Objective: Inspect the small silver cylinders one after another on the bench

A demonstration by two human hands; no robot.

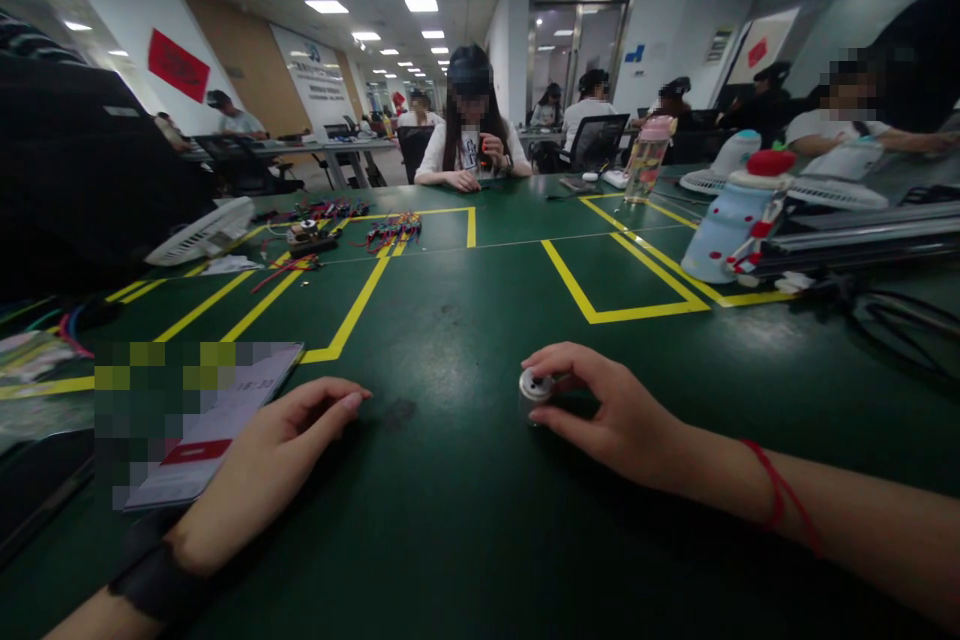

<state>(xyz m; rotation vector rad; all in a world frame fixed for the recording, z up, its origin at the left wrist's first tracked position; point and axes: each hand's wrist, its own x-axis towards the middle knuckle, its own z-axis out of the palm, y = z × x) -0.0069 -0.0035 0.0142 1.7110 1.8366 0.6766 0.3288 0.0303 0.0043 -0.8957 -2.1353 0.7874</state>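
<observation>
A small silver metal cylinder [534,387] with dark holes in its top stands upright on the green table [450,500]. The thumb and fingers of my right hand [607,410] close round it from the right. My left hand [311,425] rests near the tablet [262,385], its thumb lying against the curled fingers; whether anything small is between them I cannot make out. A dark band is on the left wrist, a red string on the right.
Bundles of wires [390,232] lie at the back left beside a white fan [202,232]. At the right stand a blue bottle [712,230] and a clear pink-topped bottle [646,165], near black cables [900,320]. A person [471,120] sits opposite.
</observation>
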